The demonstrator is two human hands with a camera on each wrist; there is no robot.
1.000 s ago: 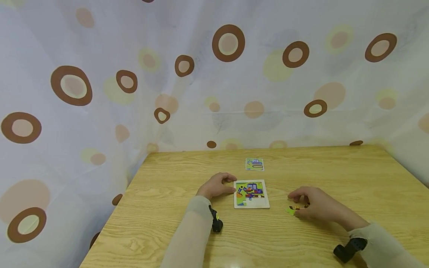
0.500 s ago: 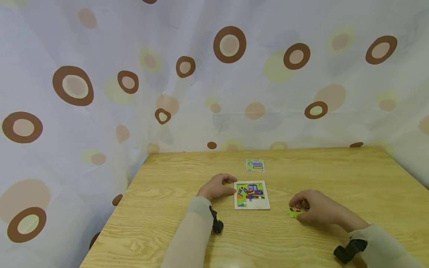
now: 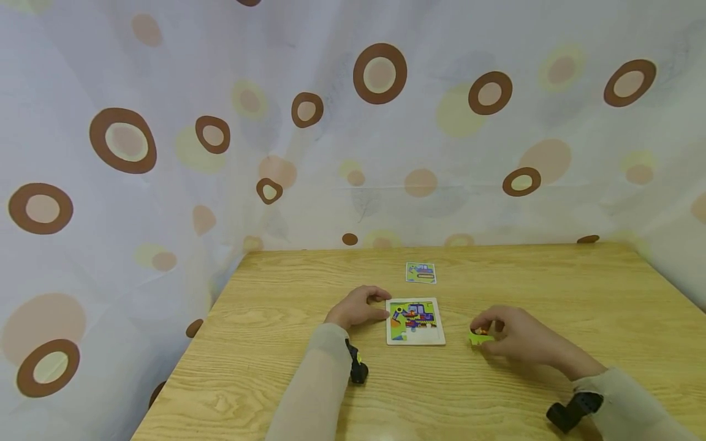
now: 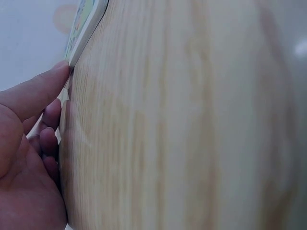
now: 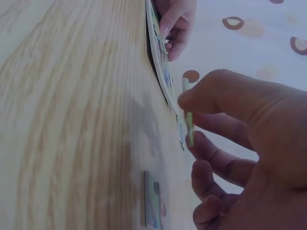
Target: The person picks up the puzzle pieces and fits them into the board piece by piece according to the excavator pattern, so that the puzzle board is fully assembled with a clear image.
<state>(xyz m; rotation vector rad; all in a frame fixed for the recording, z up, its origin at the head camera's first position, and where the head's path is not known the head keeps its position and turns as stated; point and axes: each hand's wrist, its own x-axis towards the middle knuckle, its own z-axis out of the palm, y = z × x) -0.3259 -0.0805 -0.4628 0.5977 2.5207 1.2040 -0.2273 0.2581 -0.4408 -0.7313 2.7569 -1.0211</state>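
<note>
My right hand pinches a green jigsaw puzzle piece between thumb and fingers, right of the puzzle board; in the right wrist view the piece stands edge-on above the table. The white-framed board shows a partly filled excavator picture, its lower right bare white. With thumb and index fingertips, my left hand touches the board's left edge. In the left wrist view, the thumb lies straight against the frame's corner, while the other fingers bend loosely beside it.
Another puzzle piece lies on the table below my right hand, hidden in the head view. Behind the board lies a small excavator picture card. The wood-grain table meets a spotted curtain at the back and sides.
My right hand dipped slightly, then rose a little and shifted left toward the board with the green piece. The piece turned in its fingers. My left hand and the board stayed put.
</note>
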